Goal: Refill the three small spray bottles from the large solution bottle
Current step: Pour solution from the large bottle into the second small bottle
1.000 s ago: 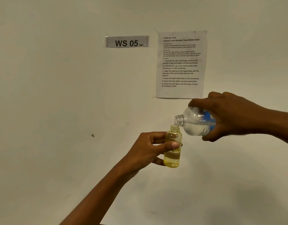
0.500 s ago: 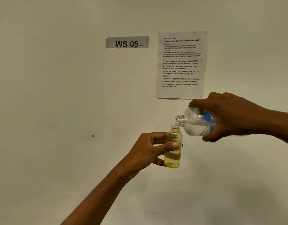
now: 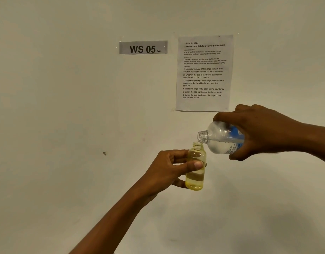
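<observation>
Left hand (image 3: 169,171) grips small bottle (image 3: 194,178); right hand (image 3: 264,132) tips large bottle (image 3: 222,138), mouths seemingly touching.

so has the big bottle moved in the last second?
No. The big bottle sits just as far below the instruction sheet, neck tipped over the small bottle.
</observation>
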`<state>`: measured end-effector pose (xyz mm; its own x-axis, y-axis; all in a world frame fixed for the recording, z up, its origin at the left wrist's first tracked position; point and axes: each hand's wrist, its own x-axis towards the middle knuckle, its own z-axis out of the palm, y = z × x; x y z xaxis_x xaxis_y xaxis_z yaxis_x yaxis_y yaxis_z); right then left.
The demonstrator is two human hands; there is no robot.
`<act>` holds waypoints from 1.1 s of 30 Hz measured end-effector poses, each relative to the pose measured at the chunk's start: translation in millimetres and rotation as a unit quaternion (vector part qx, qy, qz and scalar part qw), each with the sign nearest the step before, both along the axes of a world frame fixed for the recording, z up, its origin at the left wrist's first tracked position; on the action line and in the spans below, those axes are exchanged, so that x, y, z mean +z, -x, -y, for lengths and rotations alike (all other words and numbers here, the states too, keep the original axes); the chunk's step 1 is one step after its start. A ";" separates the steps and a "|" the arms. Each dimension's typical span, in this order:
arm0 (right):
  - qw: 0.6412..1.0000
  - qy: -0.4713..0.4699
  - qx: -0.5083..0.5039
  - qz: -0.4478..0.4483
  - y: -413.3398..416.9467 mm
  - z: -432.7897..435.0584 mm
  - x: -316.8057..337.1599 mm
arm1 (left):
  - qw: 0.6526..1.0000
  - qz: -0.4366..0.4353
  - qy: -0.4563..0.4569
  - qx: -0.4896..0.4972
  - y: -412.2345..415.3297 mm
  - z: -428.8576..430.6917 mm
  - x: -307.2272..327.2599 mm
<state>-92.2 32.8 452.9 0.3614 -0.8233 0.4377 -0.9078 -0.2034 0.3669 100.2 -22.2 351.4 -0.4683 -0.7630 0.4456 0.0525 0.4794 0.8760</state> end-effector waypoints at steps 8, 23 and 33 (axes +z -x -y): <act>1.000 -0.004 0.000 -0.001 -1.8 0.3 0.3 | 1.000 0.005 -0.002 0.008 -0.9 2.0 -1.6; 1.000 -0.010 -0.004 -0.002 -0.9 2.9 -0.9 | 1.000 0.007 -0.006 0.009 -0.4 5.7 -3.7; 1.000 -0.013 0.000 0.004 -1.1 2.2 0.1 | 1.000 0.013 -0.002 0.008 -0.8 4.9 -2.5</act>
<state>-91.1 30.6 453.0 0.3583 -0.8343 0.4190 -0.9106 -0.2133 0.3540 101.1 -27.1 348.9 -0.4668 -0.7724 0.4306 0.0227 0.4763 0.8790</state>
